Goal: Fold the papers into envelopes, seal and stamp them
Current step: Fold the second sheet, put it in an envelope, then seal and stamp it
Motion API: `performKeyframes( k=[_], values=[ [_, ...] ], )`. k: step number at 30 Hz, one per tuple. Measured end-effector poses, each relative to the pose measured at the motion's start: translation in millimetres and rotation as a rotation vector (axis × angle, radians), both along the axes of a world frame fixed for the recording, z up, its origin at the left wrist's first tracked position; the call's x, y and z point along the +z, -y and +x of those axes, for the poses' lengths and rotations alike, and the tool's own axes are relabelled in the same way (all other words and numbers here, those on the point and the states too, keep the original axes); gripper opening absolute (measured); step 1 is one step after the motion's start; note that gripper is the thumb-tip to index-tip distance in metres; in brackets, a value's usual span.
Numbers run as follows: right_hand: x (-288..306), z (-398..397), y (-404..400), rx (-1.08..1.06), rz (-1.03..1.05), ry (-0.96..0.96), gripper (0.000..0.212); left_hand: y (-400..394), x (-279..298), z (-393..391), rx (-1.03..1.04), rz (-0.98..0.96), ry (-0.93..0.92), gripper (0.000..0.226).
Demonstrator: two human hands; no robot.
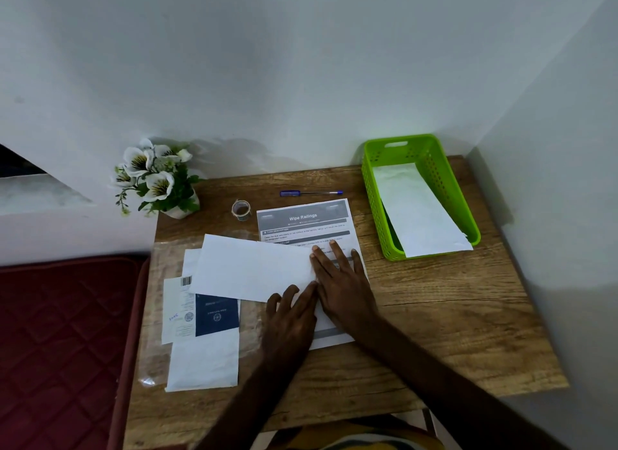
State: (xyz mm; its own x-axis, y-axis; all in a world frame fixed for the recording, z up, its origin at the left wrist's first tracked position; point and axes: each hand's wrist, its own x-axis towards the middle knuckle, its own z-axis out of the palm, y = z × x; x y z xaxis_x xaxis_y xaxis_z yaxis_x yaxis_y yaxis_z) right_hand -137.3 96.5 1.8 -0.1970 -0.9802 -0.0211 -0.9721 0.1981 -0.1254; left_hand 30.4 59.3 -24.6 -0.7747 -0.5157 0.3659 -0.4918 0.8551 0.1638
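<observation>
A white folded paper (254, 269) lies across the middle of the wooden table (451, 315), over a printed sheet (302, 220) headed "Wipe Railings". My right hand (341, 282) lies flat with spread fingers on the paper's right end. My left hand (291, 315) presses flat on its lower right edge, touching the right hand. A white envelope (204, 362) with a dark blue booklet (217, 314) on it lies at the left. A tape roll (241, 210) and a blue pen (311, 193) lie behind the papers.
A green basket (468, 215) at the back right holds white envelopes (418, 212). A pot of white flowers (157, 178) stands at the back left corner. A clear plastic sleeve (153, 349) lies under the left papers. A red mattress (60, 342) borders the table's left.
</observation>
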Motion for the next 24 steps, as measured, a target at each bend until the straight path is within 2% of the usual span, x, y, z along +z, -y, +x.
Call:
performKeyframes(
  k=[14,17,19,21,24],
  values=[
    [-2.3,-9.1,4.5,-0.008,-0.057,0.089,0.061,0.9,6.3,0.2,0.045,0.053,0.024,0.038],
    [-2.0,-14.6,-4.4,-0.020,-0.240,0.141,0.054,1.4,8.3,0.0,0.047,0.057,0.009,0.036],
    [-5.2,-12.9,-14.1,0.086,-0.332,0.094,0.044,1.9,7.2,0.1,0.051,0.056,0.004,0.036],
    [-9.5,-9.5,-21.7,0.186,-0.328,0.066,0.038,2.1,4.9,0.5,0.050,0.055,0.003,0.036],
    [-11.5,-7.1,-23.6,0.166,-0.299,0.057,0.035,1.3,3.3,1.1,0.050,0.052,-0.003,0.038]
  ],
)
